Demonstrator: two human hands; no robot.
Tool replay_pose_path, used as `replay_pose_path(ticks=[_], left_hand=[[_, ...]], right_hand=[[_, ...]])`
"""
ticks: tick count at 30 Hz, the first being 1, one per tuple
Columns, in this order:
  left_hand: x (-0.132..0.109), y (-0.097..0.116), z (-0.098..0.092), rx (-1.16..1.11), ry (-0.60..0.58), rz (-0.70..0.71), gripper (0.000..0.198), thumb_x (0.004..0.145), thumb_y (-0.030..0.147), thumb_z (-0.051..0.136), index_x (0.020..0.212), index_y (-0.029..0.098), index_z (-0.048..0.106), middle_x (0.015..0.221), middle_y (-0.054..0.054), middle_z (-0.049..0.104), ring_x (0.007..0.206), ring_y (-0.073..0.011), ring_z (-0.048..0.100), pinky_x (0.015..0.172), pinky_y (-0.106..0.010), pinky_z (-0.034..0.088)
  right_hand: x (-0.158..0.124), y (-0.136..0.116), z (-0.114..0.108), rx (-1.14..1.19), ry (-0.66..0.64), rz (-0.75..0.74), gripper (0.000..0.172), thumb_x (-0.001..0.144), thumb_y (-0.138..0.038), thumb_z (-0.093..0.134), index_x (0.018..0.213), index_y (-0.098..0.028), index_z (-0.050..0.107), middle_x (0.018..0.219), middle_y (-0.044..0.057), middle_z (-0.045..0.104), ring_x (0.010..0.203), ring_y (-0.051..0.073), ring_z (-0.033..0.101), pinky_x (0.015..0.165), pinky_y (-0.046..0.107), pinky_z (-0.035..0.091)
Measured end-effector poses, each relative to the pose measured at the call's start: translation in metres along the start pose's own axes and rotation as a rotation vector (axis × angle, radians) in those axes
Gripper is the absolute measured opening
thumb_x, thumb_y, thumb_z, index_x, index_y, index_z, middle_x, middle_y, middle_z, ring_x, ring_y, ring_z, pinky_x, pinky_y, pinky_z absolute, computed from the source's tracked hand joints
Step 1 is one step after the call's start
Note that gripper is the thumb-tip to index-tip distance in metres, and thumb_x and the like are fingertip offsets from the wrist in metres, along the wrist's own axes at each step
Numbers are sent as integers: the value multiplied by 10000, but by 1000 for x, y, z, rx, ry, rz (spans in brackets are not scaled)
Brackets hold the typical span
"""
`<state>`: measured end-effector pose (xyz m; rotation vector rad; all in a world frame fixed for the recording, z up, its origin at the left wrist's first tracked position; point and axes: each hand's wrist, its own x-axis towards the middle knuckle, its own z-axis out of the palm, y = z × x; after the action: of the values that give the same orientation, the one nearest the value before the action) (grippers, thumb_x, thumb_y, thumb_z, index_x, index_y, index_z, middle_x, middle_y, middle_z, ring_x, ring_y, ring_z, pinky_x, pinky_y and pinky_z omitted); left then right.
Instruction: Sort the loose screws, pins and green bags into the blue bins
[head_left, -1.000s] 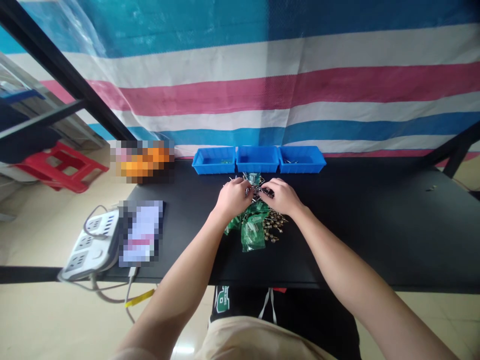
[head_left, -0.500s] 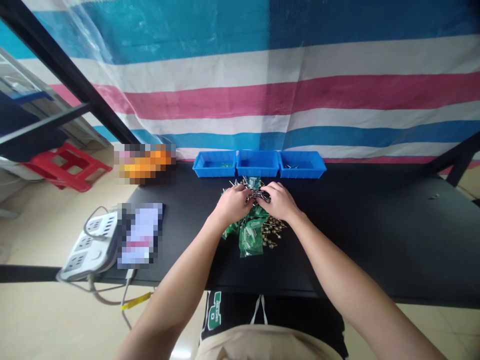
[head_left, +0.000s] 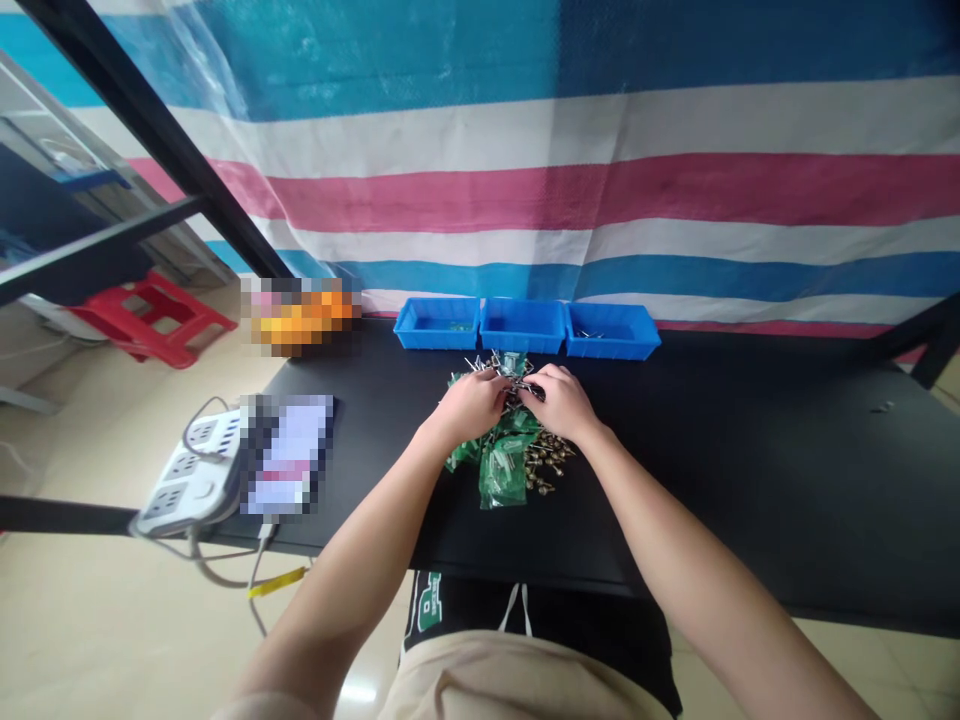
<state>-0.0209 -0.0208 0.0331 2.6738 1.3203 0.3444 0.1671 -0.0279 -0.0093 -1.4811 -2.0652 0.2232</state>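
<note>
So, my left hand and right hand sit close together at the middle of the frame, fingers curled down into a tangled heap of thin silver metal pins. Both hands are narrow rather than spread, almost meeting over the heap, but my fingers hide what lies under them, so I can't tell whether either hand is actually gripping a pin. The heap lies on the black table, just above a spill of green plastic packets and just beside a cluster of brass-coloured pieces. Some pins poke out at all angles, so I'd do best to keep my fingers low and slow, taking one pin at a time by its shaft and teasing it free rather than pulling against the tangle. Three blue plastic bins stand in a row at the table's far edge, near the heap, with small silver bits visible in the right-hand bin. Off to the lower left, a white power strip rests at the table's corner.
</note>
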Motion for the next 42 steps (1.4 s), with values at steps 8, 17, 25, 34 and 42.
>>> replay_pose_path(ticks=[8,17,25,34,42], left_hand=[[1,1,1,-3,-1,0,323,923,174,435,1141,162,674,1034,-110,688,1002,-237,664,914,-363,526],[1,5,-6,-21,68,-36,283,918,226,487,1134,178,663,1002,-95,673,953,-226,666,873,-353,528],[-1,12,-5,-217,171,70,294,916,390,547,1044,151,662,897,-73,658,824,-189,635,780,-312,503],[1,19,2,-481,234,8,177,892,299,585,834,156,670,724,-18,662,653,-127,574,654,-247,445],[9,15,7,-1133,457,-166,247,793,390,676,831,152,622,844,-42,694,745,-141,627,707,-280,513]], right_hand=[[3,3,2,107,16,58,81,831,-268,646,812,-203,692,862,61,694,855,219,615,792,344,458],[6,7,-5,561,52,192,203,733,-386,699,732,-183,708,671,30,709,595,159,618,570,275,465],[6,-13,-23,718,237,238,335,649,-500,784,717,-177,723,647,41,702,591,168,613,567,289,477],[1,-26,-18,759,274,226,391,679,-567,764,744,-191,674,669,42,705,623,195,662,596,305,513],[-6,-34,-20,459,205,-64,203,841,-383,610,740,-210,641,721,38,685,644,166,613,644,296,494]])
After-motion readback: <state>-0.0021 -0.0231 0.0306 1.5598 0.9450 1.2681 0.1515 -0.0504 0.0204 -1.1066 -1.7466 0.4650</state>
